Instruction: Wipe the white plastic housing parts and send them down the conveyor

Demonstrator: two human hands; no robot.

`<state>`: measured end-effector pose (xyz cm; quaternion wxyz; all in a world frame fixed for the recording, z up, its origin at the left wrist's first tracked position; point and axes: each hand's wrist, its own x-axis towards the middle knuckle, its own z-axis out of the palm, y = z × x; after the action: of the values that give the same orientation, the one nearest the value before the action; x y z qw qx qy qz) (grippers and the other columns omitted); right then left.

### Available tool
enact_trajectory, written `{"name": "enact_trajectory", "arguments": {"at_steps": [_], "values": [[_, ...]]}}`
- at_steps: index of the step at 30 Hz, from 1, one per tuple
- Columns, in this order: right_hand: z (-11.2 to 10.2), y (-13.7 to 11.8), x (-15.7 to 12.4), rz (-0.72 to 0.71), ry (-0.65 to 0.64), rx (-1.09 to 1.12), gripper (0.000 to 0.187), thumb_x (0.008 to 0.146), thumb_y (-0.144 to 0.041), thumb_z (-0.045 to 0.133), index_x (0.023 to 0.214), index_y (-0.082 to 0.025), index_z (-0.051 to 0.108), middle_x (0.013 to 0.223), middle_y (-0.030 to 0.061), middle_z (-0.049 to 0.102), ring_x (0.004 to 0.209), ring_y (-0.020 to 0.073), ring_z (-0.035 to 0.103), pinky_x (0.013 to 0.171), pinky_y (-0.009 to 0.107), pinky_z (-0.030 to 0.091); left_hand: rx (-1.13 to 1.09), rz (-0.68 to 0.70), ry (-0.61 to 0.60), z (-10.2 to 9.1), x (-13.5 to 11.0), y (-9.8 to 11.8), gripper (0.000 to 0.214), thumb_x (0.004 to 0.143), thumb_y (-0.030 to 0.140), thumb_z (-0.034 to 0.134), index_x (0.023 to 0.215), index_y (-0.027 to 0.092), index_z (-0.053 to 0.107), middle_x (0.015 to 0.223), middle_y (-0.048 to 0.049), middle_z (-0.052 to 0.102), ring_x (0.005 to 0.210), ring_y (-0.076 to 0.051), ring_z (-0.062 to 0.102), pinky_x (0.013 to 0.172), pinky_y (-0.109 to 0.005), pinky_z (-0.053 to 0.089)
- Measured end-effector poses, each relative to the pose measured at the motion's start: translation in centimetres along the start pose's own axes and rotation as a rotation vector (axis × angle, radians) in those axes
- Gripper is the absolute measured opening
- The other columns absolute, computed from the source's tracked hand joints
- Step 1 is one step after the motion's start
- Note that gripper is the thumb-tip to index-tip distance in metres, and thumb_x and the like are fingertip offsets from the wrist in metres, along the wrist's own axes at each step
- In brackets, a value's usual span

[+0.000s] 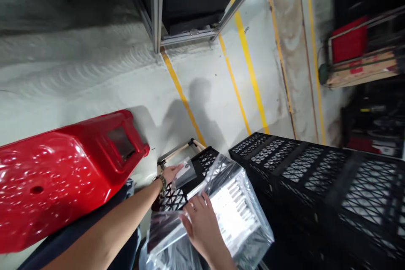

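Observation:
My left hand (171, 174), a band round its wrist, reaches over a black lattice crate (173, 199) and grips a small clear bag (186, 172) with a white printed piece in it. Nearer to me, a large clear plastic bag (264, 225) is spread over the crate, with a tightly stacked row of white pieces (232, 206) inside. My right hand (201, 219) lies at the left side of these pieces, its fingers bent over the plastic. What its fingertips press on is partly hidden.
A glossy red plastic stool-like form (85, 156) stands at left. A row of black lattice crates (303, 168) runs along the right. Ahead, a metal-framed rack (155, 12) stands on a grey floor with yellow lines (248, 59). A loaded shelf (363, 67) is far right.

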<state>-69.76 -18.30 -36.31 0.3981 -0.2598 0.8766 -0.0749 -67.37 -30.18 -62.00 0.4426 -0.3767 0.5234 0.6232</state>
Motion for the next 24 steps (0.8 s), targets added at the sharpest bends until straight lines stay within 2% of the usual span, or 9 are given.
{"name": "enact_trajectory", "arguments": {"at_steps": [2,6,19,21,24], "values": [[0.9,0.3,-0.4,0.008,0.060,0.060,0.008,0.097,-0.027,0.060,0.101,-0.024,0.066,0.101,0.0052,0.069,0.105,0.0247,0.064,0.118,0.052,0.035,0.038,-0.001,0.009,1.0,1.3,0.0,0.038,0.096,0.048,0.064,0.113,0.015,0.067,0.113,-0.0070,0.069,0.100,-0.027,0.068,0.086,-0.046,0.058],[1.9,0.6,-0.1,0.007,0.100,0.127,0.004,0.096,-0.026,0.060,0.096,-0.023,0.064,0.097,0.0042,0.066,0.103,0.0234,0.063,0.118,0.050,0.035,0.101,-0.012,0.046,1.8,2.6,-0.5,0.037,0.096,0.049,0.063,0.112,0.015,0.067,0.112,-0.0071,0.069,0.100,-0.026,0.068,0.087,-0.046,0.058],[1.9,1.0,0.1,-0.034,0.113,0.174,0.005,0.097,-0.025,0.058,0.095,-0.024,0.063,0.097,0.0044,0.065,0.102,0.0230,0.062,0.117,0.050,0.036,0.172,-0.001,0.168,3.6,2.5,-0.8,0.035,0.096,0.046,0.065,0.110,0.015,0.067,0.108,-0.0063,0.069,0.094,-0.024,0.068,0.083,-0.044,0.059],[1.8,1.1,0.1,-0.042,0.114,0.179,0.007,0.097,-0.025,0.057,0.094,-0.024,0.063,0.095,0.0044,0.065,0.102,0.0231,0.062,0.117,0.050,0.037,0.169,0.027,0.224,3.8,2.1,-0.8,0.034,0.095,0.044,0.066,0.114,0.016,0.066,0.114,-0.0078,0.068,0.099,-0.026,0.068,0.087,-0.046,0.058],[1.5,1.1,0.0,-0.043,0.115,0.199,0.009,0.098,-0.025,0.055,0.095,-0.024,0.063,0.095,0.0041,0.066,0.101,0.0228,0.064,0.118,0.051,0.036,0.148,0.105,0.324,3.9,1.0,-0.3,0.043,0.094,0.039,0.068,0.131,0.019,0.059,0.137,-0.0127,0.059,0.120,-0.031,0.060,0.100,-0.056,0.052]]}}
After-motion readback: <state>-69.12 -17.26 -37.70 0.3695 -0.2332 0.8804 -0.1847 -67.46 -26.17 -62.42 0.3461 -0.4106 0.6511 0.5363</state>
